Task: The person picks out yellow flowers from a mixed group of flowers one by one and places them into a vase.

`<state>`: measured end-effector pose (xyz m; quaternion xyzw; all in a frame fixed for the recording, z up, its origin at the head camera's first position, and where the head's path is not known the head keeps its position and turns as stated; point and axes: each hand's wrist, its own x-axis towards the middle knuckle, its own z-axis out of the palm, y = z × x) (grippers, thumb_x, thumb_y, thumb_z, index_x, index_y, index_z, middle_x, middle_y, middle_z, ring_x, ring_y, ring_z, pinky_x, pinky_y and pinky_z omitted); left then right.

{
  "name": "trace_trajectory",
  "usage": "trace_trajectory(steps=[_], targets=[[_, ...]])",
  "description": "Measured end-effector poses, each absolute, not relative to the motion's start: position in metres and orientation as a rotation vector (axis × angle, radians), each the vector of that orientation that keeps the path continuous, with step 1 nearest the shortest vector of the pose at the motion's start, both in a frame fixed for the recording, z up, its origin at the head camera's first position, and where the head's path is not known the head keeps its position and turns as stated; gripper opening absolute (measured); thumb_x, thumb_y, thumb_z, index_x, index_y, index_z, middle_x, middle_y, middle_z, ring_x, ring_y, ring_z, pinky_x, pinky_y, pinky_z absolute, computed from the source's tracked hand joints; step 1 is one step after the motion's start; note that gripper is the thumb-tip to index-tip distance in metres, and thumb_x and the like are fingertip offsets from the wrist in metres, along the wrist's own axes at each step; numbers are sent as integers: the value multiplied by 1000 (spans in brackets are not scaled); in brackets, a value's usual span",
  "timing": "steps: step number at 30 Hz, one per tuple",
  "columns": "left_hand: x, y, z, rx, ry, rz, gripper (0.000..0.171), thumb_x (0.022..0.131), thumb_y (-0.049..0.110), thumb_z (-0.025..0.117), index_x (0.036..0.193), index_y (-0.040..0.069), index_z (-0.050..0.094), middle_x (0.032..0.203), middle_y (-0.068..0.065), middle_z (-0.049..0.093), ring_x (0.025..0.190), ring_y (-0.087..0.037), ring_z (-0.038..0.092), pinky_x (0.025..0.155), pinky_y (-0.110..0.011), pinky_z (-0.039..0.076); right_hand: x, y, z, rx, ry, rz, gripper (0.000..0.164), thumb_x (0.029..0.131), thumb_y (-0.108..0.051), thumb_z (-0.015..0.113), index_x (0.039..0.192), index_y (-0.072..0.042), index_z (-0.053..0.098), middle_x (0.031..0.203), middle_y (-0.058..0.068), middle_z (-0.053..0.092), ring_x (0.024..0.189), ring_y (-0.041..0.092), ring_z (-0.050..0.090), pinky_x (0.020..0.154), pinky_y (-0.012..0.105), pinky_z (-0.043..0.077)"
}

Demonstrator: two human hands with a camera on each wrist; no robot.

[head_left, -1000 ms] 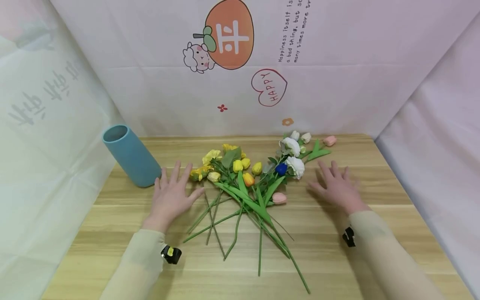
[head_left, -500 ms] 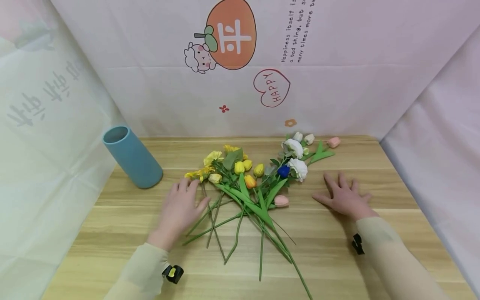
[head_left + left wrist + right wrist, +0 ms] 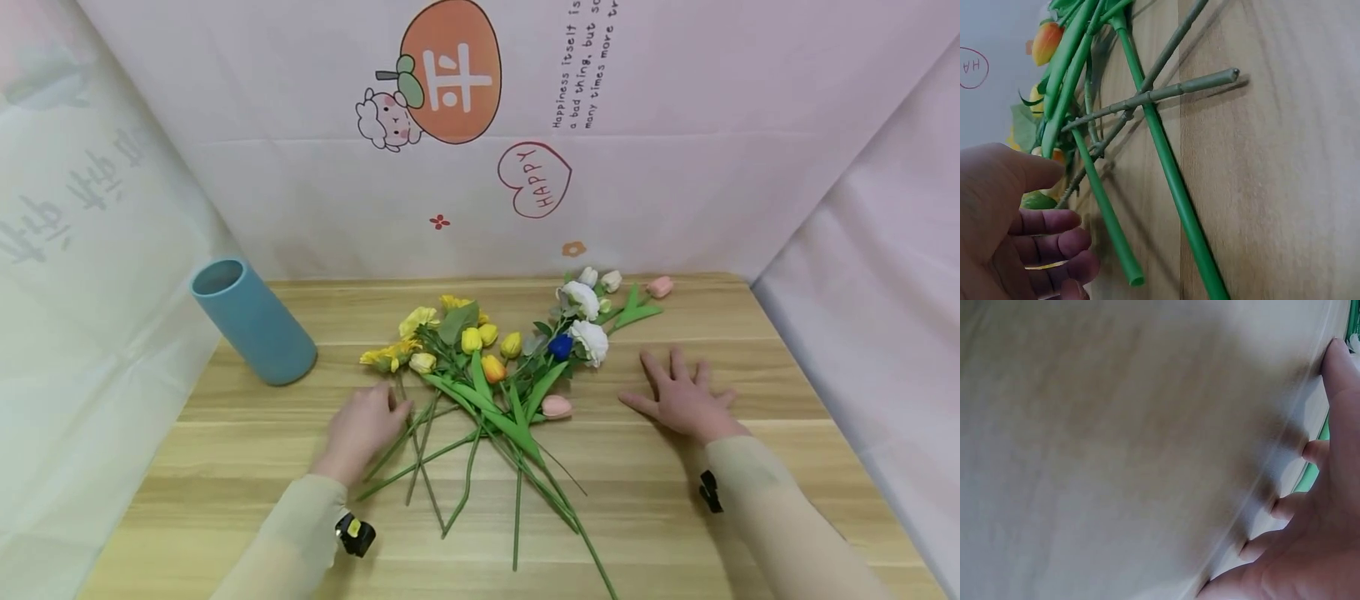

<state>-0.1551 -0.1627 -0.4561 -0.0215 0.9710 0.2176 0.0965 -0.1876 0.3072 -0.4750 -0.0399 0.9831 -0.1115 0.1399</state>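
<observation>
My left hand (image 3: 365, 429) is low over the table, beside the stem of a yellow gerbera-like flower (image 3: 390, 356). In the left wrist view the thumb and bent fingers (image 3: 1054, 244) stand apart, with a thin brownish stem (image 3: 1110, 134) running into the gap between them; no firm grip shows. A pile of artificial flowers lies across the table: yellow tulips (image 3: 511, 345), an orange tulip (image 3: 493, 368), white blooms (image 3: 590, 342), a blue bud (image 3: 560, 347) and a pink tulip (image 3: 557, 407). My right hand (image 3: 682, 400) rests on the wood with fingers spread, holding nothing.
A blue cylindrical vase (image 3: 258, 329) stands at the back left, its mouth visible. Long green stems (image 3: 558, 496) point toward the near edge of the wooden table (image 3: 637, 533). White printed cloth (image 3: 300, 192) hangs behind and on both sides.
My left hand has drawn back from beside the vase toward the yellow flower's stem, and its fingers have curled. The right hand has shifted slightly nearer and stays spread. The yellow flower has moved slightly left.
</observation>
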Motion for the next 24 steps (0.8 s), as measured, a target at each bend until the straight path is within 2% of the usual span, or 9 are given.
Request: trace_trajectory(steps=[5,8,12,16,24], targets=[[-165,-163,-461,-107,2831,736,26,92,34,61,76,15,55,68,-2,55,59,-19,50,52,-33,39,-188,308,-475,-113,2830,-318,98,84,-80,36,155,-19,7,153,33,-8,126,68,-10,76,92,-1],[-170,-164,-463,-139,2778,852,30,91,26,62,66,14,51,58,-1,52,49,-16,45,45,-29,36,-188,308,-475,-110,2824,-316,98,84,-80,36,155,-19,6,153,33,-8,127,67,-10,76,92,-1],[-171,-166,-465,-221,2645,1065,30,91,18,60,62,9,54,54,-5,57,42,-14,46,37,-26,37,-188,307,-476,-109,2823,-323,97,85,-80,37,155,-20,6,153,32,-8,127,67,-11,77,92,0],[-171,-167,-465,-310,2531,1252,23,90,14,59,70,3,62,60,-9,61,44,-17,53,37,-26,44,-188,307,-477,-113,2825,-332,97,85,-79,37,155,-19,6,153,32,-9,127,66,-13,77,92,-1],[-171,-171,-455,-359,2502,1462,16,93,16,59,95,2,68,71,-12,66,46,-17,54,40,-27,46,-188,309,-478,-114,2823,-339,97,85,-79,36,155,-19,6,153,32,-10,127,66,-15,77,92,-2]])
